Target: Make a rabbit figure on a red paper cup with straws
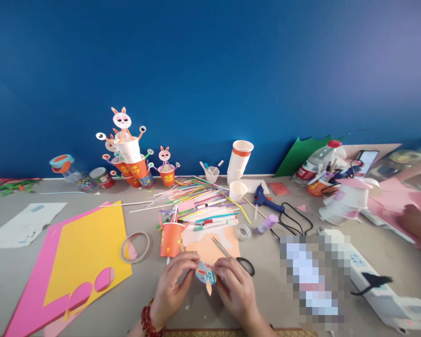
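A small round paper piece (206, 274) with blue and red print is held near the table's front edge, an orange pointed paper bit at its lower side. My left hand (177, 285), with a red bead bracelet at the wrist, pinches its left edge. The right edge is between the fingers of my right hand (235, 288). Just beyond my left hand, an orange paper cup (171, 239) sits upside down or tilted; which, I cannot tell. Scissors with black handles (245, 266) lie beyond my right hand, partly on peach paper (210, 245).
Straws and markers (203, 206) spread across the middle. Decorated cups (128, 150) stand at the back left, yellow paper (91, 243) and a tape roll (135, 247) nearer. A glue gun (266, 201), power strip (368, 276) and another person's hand (417, 227) are on the right.
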A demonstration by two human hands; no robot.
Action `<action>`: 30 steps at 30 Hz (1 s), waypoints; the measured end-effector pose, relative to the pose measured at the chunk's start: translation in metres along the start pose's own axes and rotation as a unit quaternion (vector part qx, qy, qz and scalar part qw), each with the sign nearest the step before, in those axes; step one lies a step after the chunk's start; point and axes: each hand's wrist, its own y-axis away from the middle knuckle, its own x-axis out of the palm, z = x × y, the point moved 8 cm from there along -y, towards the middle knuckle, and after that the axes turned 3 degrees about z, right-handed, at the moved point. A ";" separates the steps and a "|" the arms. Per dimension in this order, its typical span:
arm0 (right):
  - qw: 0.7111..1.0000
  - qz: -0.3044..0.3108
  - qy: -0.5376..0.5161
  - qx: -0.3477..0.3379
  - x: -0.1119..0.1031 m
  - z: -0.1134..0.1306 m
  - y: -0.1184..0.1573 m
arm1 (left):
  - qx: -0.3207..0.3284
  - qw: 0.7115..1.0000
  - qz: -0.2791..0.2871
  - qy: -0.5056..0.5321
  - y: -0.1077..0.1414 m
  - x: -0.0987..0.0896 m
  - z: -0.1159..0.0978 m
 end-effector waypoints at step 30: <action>0.835 0.109 -0.415 0.346 0.037 -0.048 0.021 | -0.270 0.924 0.075 0.260 -0.016 0.017 0.027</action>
